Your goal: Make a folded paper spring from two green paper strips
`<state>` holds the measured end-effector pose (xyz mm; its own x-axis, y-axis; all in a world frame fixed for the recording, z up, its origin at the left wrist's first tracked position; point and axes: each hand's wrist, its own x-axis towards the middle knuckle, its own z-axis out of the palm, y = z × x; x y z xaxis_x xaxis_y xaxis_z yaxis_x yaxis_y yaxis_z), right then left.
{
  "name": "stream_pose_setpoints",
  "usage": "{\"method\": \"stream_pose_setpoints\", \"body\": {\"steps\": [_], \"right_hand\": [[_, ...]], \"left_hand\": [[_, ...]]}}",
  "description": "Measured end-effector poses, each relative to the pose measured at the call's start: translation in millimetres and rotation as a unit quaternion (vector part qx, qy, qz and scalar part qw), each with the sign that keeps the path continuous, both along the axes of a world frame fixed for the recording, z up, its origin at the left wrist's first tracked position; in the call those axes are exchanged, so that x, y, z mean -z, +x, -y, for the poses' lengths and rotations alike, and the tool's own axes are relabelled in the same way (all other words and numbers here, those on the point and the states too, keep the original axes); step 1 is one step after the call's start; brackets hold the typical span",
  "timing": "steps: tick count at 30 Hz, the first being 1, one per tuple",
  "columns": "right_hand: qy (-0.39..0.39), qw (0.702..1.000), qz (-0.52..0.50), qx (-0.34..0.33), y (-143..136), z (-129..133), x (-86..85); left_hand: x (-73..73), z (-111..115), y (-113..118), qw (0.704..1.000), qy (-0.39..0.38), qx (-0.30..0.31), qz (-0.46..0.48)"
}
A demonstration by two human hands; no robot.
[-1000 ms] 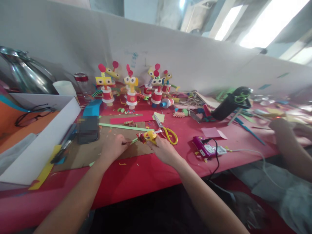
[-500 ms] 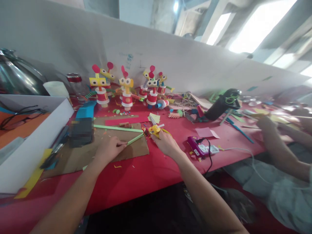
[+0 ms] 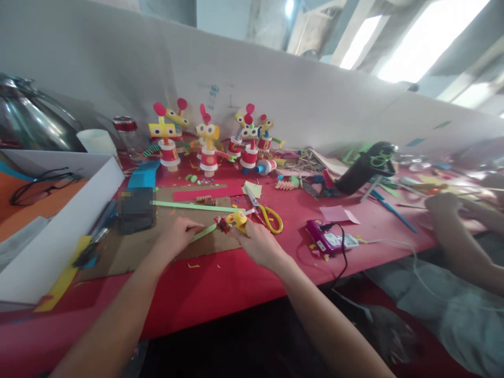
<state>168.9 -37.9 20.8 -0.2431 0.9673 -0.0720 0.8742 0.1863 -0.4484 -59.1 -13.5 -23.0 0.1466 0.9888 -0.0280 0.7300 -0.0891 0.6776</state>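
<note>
Right now I have the yellow glue gun [image 3: 237,217] near mid-view, its dark nozzle [image 3: 222,224] facing between eight and nine o'clock toward the pale-green strip [image 3: 205,232]; whether they touch, I can't tell. My right hand [image 3: 259,241], at the gun's four o'clock, is wrapped around its grip; my left hand [image 3: 179,235], past the strip, looks pinched on it. With that hand so near the nozzle, I judge a slipping strip or a hard squeeze could burn skin or drip glue on the cardboard [image 3: 219,243] below. The scissors [image 3: 257,203], just beside at two to three o'clock, could snag a rightward swing; farther off, just past three, the black cord [image 3: 346,253] of the purple socket box [image 3: 315,232] might catch. I can read no brand anywhere: the teal wall mark [image 3: 213,95] and the gold emblem [image 3: 209,159] on a figure, both around eleven, are too small.
</note>
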Motion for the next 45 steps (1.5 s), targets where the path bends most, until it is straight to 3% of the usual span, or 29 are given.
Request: {"method": "stream_pose_setpoints", "body": {"steps": [6, 9, 12, 16, 18, 22, 24, 26, 28, 30, 33, 36, 38, 45], "right_hand": [[-0.025, 0.998, -0.045, -0.032, -21, 13, 4.3], [-0.035, 0.996, -0.074, -0.035, -18, 11, 2.7], [-0.024, 0.996, -0.086, 0.006, 4, -3, -5.3], [0.099, 0.977, 0.040, 0.184, 54, -35, -8.1], [0.101, 0.961, 0.106, 0.235, 78, -51, -0.4], [0.062, 0.950, 0.173, 0.253, 105, -69, 19.6], [0.110, 0.948, 0.171, 0.244, 101, -66, 24.9], [0.206, 0.948, 0.113, 0.215, 83, -57, 27.3], [0.221, 0.967, -0.030, 0.124, 54, -47, 29.4], [0.103, 0.975, -0.197, 0.006, 20, -40, 32.7], [-0.074, 0.910, -0.398, -0.086, -27, -37, 38.3], [-0.170, 0.820, -0.539, -0.093, -52, -40, 41.6], [-0.189, 0.783, -0.588, -0.075, -57, -41, 42.9], [-0.156, 0.745, -0.648, 0.023, -52, -43, 46.6]], "left_hand": [[-12.9, 2, -9, 0.998, -0.061, 0.012, 0.026], [-16.9, 3, -12, 0.997, -0.070, 0.017, 0.028], [-15.7, 4, -12, 0.995, -0.073, 0.036, 0.051], [-7.4, 3, -14, 0.995, -0.071, 0.038, 0.060], [-4.9, 3, -15, 0.996, -0.063, 0.037, 0.051], [-9.5, 4, -16, 0.998, -0.052, 0.034, 0.030], [-15.0, 6, -16, 0.998, -0.049, 0.019, 0.031], [-20.5, 7, -15, 0.996, -0.053, -0.001, 0.066], [-24.6, 9, -14, 0.990, -0.056, -0.023, 0.129], [-26.9, 11, -14, 0.979, -0.061, -0.031, 0.193], [-28.2, 12, -13, 0.965, -0.086, -0.014, 0.248], [-30.0, 13, -10, 0.961, -0.092, 0.004, 0.262], [-31.8, 13, -7, 0.961, -0.081, -0.002, 0.264], [-33.6, 15, -2, 0.957, -0.085, -0.006, 0.278]]}}
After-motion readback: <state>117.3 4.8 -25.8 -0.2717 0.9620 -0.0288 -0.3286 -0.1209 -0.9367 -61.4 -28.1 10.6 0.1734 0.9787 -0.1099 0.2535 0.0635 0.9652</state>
